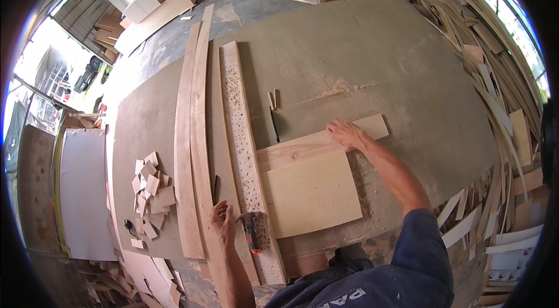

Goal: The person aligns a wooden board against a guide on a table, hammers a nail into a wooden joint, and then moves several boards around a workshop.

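Blocks: thin, pale offcuts heaped loosely on the broad brown sheet; each looks light enough for a fingertip pinch.
Long planks: lying lengthwise, side by side; probably springy over such a run, so best lifted with the hands well apart.
Left hand: beside the near part of the planks, close to the hammer, fingers loosely curled; whether they pinch anything I cannot tell.
Speckled channel: long and shallow with raised sides, likely awkward to shift alone.
Hammer: across the channel's near part, its red-and-black handle toward the person; the head should carry most of the weight, the handle being the place to grasp.
Square panel: flat, right of the channel; seems stiff and fairly light, its corners the parts likeliest to chip. Opposite edges would give an even hold.
Narrow board: along the panel's far side, left end at the channel, right end reaching past the panel. It looks rigid and light; the knot could be a weak spot, and sawdust nearby may make it slide. Take it by both long edges, near the middle.
Right hand: on that board, right of its middle, fingers bent over the far edge; gripping or merely pressing, I cannot tell.
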Demonstrator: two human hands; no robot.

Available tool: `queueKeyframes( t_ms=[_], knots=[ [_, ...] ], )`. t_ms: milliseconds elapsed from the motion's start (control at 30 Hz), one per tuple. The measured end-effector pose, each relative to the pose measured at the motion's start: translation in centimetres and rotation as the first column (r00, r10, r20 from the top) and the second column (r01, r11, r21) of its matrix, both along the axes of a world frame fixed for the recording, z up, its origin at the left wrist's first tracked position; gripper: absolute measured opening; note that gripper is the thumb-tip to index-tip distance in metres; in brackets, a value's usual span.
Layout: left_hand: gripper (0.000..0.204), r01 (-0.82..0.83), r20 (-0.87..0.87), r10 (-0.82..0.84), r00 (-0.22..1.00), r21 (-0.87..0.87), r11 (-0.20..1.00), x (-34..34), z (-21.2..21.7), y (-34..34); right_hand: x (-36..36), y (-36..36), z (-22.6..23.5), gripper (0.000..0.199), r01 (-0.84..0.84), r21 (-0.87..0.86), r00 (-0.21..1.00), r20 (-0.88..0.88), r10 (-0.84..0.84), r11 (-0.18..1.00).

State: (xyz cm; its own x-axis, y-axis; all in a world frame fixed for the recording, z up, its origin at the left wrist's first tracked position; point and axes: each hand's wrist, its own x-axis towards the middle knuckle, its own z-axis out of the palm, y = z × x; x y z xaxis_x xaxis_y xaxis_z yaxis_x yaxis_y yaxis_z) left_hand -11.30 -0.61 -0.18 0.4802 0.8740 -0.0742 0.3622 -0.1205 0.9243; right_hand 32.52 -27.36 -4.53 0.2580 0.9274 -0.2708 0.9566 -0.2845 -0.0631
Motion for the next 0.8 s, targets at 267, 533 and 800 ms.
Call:
queueKeyframes(
  t_ms=[267,533,800],
  knots=[
    [0.072,0.548,-0.348,-0.440,0.828,0.334,0.767,9.6,1.8,0.7,-0.5,0.5,1.1,0.060,-0.030,-0.063,1.000,0.007,0.030,0.998],
    [0.139,0.911,-0.830,-0.429,0.357,0.207,0.357,19.8,0.2,1.8,-1.2,0.7,-0.4,0.064,0.017,-0.001,0.996,0.089,-0.017,1.000],
    [0.147,0.957,-0.895,-0.397,0.203,0.094,0.275,21.1,-1.1,1.7,-1.1,0.3,0.1,0.063,0.050,-0.076,0.998,0.030,-0.048,0.996]
  ],
)
